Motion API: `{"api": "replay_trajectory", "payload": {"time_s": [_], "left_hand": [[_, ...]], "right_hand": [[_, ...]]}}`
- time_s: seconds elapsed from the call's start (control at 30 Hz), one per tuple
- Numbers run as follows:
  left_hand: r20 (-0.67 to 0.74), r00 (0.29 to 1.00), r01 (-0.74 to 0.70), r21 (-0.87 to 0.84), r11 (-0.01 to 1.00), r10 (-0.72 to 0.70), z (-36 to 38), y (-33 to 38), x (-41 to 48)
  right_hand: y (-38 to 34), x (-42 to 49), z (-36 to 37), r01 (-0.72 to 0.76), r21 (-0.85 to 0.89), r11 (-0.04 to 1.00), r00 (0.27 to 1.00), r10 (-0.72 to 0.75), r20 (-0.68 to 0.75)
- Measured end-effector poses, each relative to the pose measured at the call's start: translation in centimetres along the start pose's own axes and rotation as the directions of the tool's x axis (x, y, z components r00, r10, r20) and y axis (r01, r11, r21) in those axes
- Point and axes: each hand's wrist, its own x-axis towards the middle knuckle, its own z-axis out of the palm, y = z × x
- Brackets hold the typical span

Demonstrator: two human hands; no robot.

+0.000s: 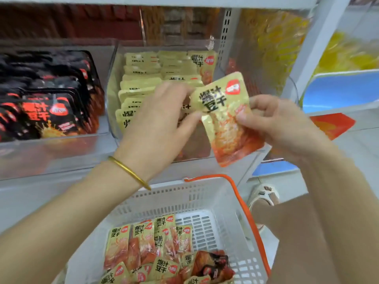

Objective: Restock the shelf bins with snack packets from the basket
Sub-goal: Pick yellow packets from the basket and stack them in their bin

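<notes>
Right, one gold packet [223, 117] is being held tilted in the air, in front of the middle clear bin [111, 83] and above the basket [184, 201], touching neither. It is being gripped by both hands. The upper left edge is being pinched by the left hand [155, 128], thumb in front and curled fingers on top. The right edge is being pinched by the right hand [276, 124], with the thumb pressed on the front and the other fingers curled behind. A gold bracelet [129, 173] is being worn on the left wrist.

The middle bin is being filled with matching gold packets [141, 80], stood on edge in two rows; the count cannot be told through the blur. To its left, a second clear bin [51, 152] is being occupied by black packets [51, 103], also stood in rows. Both bins are being carried by a white store shelf [30, 193]. Past a perforated upright [225, 31], yellow packets [272, 48] are being shown blurred.

One white slotted basket with one orange handle [242, 201] is being kept below the shelf. A loose heap of gold packets [143, 242], too overlapped to count, and at least two dark packets [213, 263] are being held in it. One shoe [264, 194] is being seen just beside the basket.
</notes>
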Motion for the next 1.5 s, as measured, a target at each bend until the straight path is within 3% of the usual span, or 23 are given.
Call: {"api": "replay_trajectory", "payload": {"time_s": [0.07, 0.13, 0.23, 0.33, 0.5, 0.63, 0.73, 0.9, 1.03, 1.1, 1.2, 1.27, 1.37, 1.44, 1.5], "left_hand": [[-0.016, 0.998, -0.066, 0.120, 0.991, 0.068, -0.2, 0.5, 1.9], [0.071, 0.996, -0.076, 0.269, 0.960, 0.059, 0.2, 0.2, 3.7], [0.229, 0.970, -0.021, 0.416, 0.909, -0.083, 1.6, -1.0, 5.5], [0.284, 0.946, -0.001, 0.481, 0.877, -0.154, 2.6, -2.1, 5.6], [0.254, 0.959, -0.015, 0.495, 0.869, -0.128, 3.0, -2.5, 5.6], [0.235, 0.966, -0.024, 0.484, 0.875, -0.103, 3.1, -2.8, 5.5], [0.230, 0.969, -0.031, 0.487, 0.873, -0.094, 3.2, -2.9, 5.5], [0.255, 0.959, -0.015, 0.481, 0.877, -0.124, 3.2, -2.8, 5.6], [0.211, 0.971, 0.010, 0.437, 0.899, -0.114, 2.8, -2.6, 5.4], [0.132, 0.990, -0.014, 0.390, 0.921, -0.041, 2.1, -2.3, 4.9], [-0.036, 0.987, -0.140, 0.280, 0.950, 0.156, 0.1, -1.5, 2.0], [-0.093, 0.970, -0.198, 0.233, 0.952, 0.224, -0.7, -1.4, -1.5], [0.040, 0.983, -0.182, 0.212, 0.960, 0.178, -0.2, -3.0, -7.4], [0.212, 0.974, -0.140, 0.262, 0.955, 0.085, 1.1, -5.4, -10.6], [0.373, 0.927, -0.099, 0.341, 0.935, -0.038, 2.4, -8.0, -12.9]], "right_hand": [[-2.1, 1.1, -2.0, 0.067, 0.005, 0.998, 0.990, -0.066, -0.128], [-2.8, 3.3, -3.4, 0.063, -0.064, 0.996, 0.972, -0.076, -0.220], [-1.4, 9.2, -4.2, -0.053, -0.251, 0.967, 0.948, -0.030, -0.317], [0.8, 15.5, -3.3, -0.170, -0.437, 0.883, 0.925, -0.009, -0.379], [2.8, 21.7, -1.0, -0.182, -0.531, 0.828, 0.919, -0.049, -0.392], [4.6, 24.1, -0.3, -0.277, -0.565, 0.777, 0.867, -0.052, -0.495], [4.5, 25.0, 0.5, -0.255, -0.634, 0.730, 0.887, -0.084, -0.454], [4.7, 25.9, 0.5, -0.256, -0.595, 0.762, 0.918, -0.002, -0.397], [3.4, 24.0, 0.1, -0.264, -0.599, 0.756, 0.902, -0.026, -0.431], [0.9, 20.4, -0.1, -0.194, -0.618, 0.762, 0.918, -0.081, -0.388], [-2.6, 12.0, 0.1, 0.002, -0.658, 0.753, 0.908, -0.278, -0.315], [-3.9, 5.6, 1.0, 0.104, -0.600, 0.794, 0.946, -0.266, -0.188], [-1.0, 0.1, 4.1, 0.088, -0.608, 0.789, 0.992, -0.014, 0.125], [3.7, -0.5, 7.8, 0.033, -0.706, 0.707, 0.909, 0.272, 0.315], [10.3, 0.3, 11.6, 0.008, -0.787, 0.616, 0.775, 0.493, 0.394]]}}
